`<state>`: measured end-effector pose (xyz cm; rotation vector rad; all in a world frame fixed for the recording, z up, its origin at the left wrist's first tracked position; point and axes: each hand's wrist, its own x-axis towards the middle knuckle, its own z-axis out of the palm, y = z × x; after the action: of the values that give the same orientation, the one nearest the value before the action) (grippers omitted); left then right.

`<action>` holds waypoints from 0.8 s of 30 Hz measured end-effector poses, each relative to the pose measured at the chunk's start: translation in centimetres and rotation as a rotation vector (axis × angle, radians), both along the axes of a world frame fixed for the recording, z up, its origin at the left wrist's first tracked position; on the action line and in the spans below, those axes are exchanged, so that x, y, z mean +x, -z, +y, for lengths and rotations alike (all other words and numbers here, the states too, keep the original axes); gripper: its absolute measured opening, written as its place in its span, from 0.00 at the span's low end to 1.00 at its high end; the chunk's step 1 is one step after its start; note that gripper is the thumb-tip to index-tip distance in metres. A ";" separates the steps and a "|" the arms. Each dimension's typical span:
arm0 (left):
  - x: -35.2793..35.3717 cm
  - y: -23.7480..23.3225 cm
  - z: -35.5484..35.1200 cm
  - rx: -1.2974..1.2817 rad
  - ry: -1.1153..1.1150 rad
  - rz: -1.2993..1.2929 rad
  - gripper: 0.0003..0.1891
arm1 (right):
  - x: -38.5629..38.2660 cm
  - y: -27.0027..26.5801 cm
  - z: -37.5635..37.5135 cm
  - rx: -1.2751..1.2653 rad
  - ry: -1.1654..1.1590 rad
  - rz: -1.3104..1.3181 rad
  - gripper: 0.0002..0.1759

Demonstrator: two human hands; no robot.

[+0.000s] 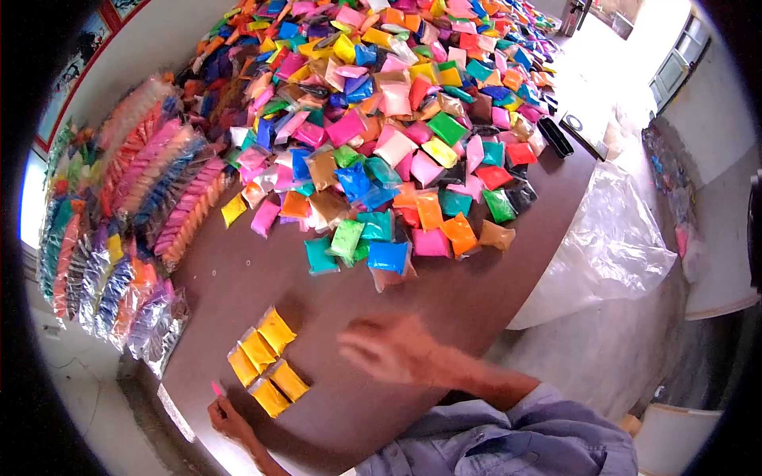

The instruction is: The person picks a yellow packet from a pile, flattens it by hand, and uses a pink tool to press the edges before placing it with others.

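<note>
My left hand is at the table's near left edge with its fingers closed. A small bright pink bit shows at its fingertips, too little of it to name. My right hand is over the middle of the table, smeared by motion, so its fingers and anything in them cannot be made out. Between the two hands lie several yellow packets in clear wrap, set side by side in two short rows. Neither hand touches them.
A large heap of many-coloured packets covers the far part of the brown table. Long clear bags of stacked packets hang along the left side. Clear plastic sheeting lies at the right. A black object rests near the right edge.
</note>
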<state>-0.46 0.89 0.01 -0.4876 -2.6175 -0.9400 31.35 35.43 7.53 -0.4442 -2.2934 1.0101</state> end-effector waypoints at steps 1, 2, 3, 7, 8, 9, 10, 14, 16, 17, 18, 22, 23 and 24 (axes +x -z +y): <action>0.0 -0.1 0.0 0.000 -0.001 -0.002 0.14 | 0.2 -0.5 2.0 0.093 0.080 -0.028 0.10; 0.1 -0.2 -0.2 -0.029 -0.008 -0.001 0.14 | 0.7 -1.1 4.2 0.092 0.181 -0.050 0.10; 0.0 -0.3 -0.3 -0.057 -0.015 -0.001 0.13 | 1.2 -1.6 6.4 0.092 0.284 -0.073 0.11; 0.1 -0.2 -0.5 -0.041 -0.011 -0.059 0.13 | 2.4 -2.1 13.0 0.164 0.461 0.000 0.09; 0.3 -0.4 -0.3 -0.046 -0.018 -0.041 0.13 | 2.8 -2.4 14.3 0.218 0.501 0.007 0.08; 0.4 -0.5 -0.2 -0.051 -0.023 -0.023 0.13 | 3.1 -2.7 15.4 0.222 0.501 0.004 0.08; 0.4 -0.5 -0.1 -0.049 -0.023 -0.026 0.13 | 3.4 -3.0 16.4 0.191 0.537 -0.022 0.08; 0.6 -0.8 -0.1 -0.072 -0.062 -0.061 0.12 | 3.5 -3.3 19.4 0.196 0.642 -0.063 0.08; 1.4 -1.6 0.9 -0.083 -0.059 -0.061 0.12 | 3.7 -3.2 21.1 0.310 0.671 -0.096 0.07; 2.0 -2.2 1.9 -0.098 -0.100 -0.002 0.16 | 3.9 -3.1 22.6 0.310 0.668 -0.097 0.07; 2.5 -2.8 2.7 -0.112 -0.140 0.057 0.20 | 4.1 -2.8 24.6 0.362 0.717 -0.109 0.08; 2.8 -3.7 3.3 -0.140 -0.105 0.037 0.18 | 4.6 -3.5 33.3 0.426 0.830 -0.078 0.09; 2.9 -3.6 3.3 -0.160 -0.111 0.057 0.17 | 4.7 -3.4 35.5 0.466 0.847 -0.096 0.11; 3.0 -3.7 3.4 -0.181 -0.117 0.078 0.17 | 4.7 -3.3 37.3 0.505 0.862 -0.115 0.12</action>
<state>2.51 4.31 3.72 -0.3999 -2.6405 -0.6385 36.00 72.70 10.83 -1.1382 -2.0018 -0.0168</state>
